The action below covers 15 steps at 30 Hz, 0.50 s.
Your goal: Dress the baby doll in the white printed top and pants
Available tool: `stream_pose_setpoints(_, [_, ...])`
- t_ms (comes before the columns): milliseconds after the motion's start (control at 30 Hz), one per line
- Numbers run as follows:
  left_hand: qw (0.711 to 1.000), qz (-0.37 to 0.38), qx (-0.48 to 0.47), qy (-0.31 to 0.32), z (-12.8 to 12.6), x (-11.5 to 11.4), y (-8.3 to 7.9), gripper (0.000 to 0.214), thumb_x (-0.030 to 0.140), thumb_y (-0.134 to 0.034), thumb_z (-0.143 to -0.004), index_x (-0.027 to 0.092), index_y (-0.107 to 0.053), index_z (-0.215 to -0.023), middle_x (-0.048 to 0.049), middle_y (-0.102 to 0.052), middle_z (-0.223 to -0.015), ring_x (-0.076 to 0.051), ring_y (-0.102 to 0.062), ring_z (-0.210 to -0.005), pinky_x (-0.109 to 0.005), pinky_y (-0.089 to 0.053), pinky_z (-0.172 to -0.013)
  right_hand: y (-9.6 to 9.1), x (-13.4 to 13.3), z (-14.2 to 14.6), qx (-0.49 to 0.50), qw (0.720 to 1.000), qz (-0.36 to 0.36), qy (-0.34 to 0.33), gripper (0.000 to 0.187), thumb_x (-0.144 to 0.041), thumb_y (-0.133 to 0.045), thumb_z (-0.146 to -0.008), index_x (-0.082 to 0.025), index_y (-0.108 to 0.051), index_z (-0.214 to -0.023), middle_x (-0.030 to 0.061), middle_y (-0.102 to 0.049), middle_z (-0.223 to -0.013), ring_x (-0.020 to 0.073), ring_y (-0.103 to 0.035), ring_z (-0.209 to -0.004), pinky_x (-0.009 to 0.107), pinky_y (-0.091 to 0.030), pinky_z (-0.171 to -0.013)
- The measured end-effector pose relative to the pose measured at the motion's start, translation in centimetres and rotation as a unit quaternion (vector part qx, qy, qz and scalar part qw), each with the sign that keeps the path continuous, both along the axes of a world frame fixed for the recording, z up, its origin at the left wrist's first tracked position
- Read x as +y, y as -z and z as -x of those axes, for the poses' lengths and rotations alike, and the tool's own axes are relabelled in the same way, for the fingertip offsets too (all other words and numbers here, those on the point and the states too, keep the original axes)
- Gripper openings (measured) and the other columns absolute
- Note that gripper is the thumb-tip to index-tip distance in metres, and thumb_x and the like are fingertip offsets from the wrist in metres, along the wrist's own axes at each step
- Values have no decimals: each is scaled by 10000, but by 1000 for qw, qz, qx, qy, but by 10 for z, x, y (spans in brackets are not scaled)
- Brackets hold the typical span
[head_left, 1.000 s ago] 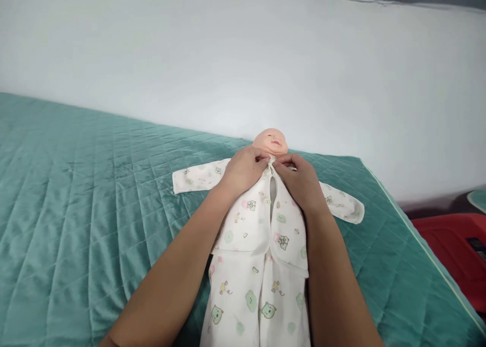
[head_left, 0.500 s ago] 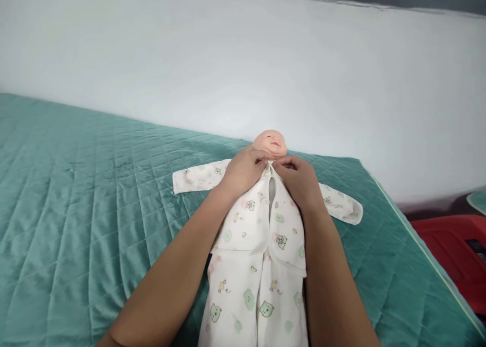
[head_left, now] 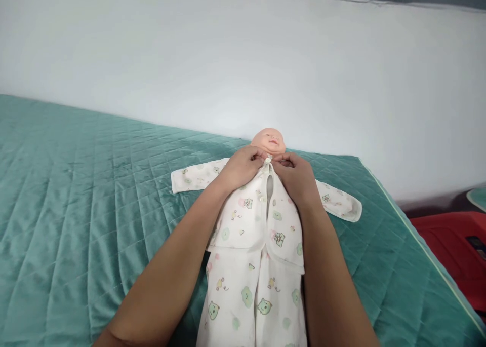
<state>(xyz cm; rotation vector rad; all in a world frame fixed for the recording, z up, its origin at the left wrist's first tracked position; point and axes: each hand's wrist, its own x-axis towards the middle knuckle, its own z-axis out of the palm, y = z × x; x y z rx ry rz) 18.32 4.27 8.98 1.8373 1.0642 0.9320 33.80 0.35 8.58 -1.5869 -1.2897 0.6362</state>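
Observation:
A baby doll (head_left: 268, 138) lies on its back, dressed in a white baby jacket (head_left: 235, 230) and matching trousers (head_left: 245, 311) printed with green and pink animals. At the neck, my left hand (head_left: 244, 167) pinches one side of the collar. Across from it, my right hand (head_left: 295, 175) has its fingers closed on the other side. A small pale button (head_left: 268, 160) shows between my fingertips at the collar. Lower on the front sits another button (head_left: 263, 199), beside a gap between the two jacket edges. My fingertips are partly hidden.
A green quilted cover (head_left: 94, 210) lies under the doll. Behind it rises a white wall (head_left: 228, 58) close to the doll's head. Beyond the right edge of the cover stands a red plastic object (head_left: 448, 235). The jacket sleeves spread out to both sides.
The collar button now shows more plainly between my fingertips. Both hands stay at the collar with only small finger movement, and the view has shifted slightly.

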Motion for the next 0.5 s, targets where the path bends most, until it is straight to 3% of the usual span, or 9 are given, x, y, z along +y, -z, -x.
stream_pose_setpoints(267, [999, -33, -16, -16, -2, 1, 2, 260, 177, -495, -917, 219, -742, -988, -26, -746, -1124, -201, -652, -1070, -335, -455, -1020, -1, -1, 2, -19, 1000, -19, -14, 188, -393, -636, -789, -217, -702, -793, 36, -703, -924, 224, -608, -889, 400, -454, -898])
stream_pose_setpoints(500, [998, -40, -17, -36, 0, -1, 0, 258, 157, -512, -897, 215, -744, -994, -31, -755, -1103, -201, -663, -1034, -325, -477, -957, -8, -9, -6, -35, 998, -16, -43, 220, -389, -593, -855, -254, -757, -912, 37, -739, -1094, 278, -630, -1073, 448, -434, -967])
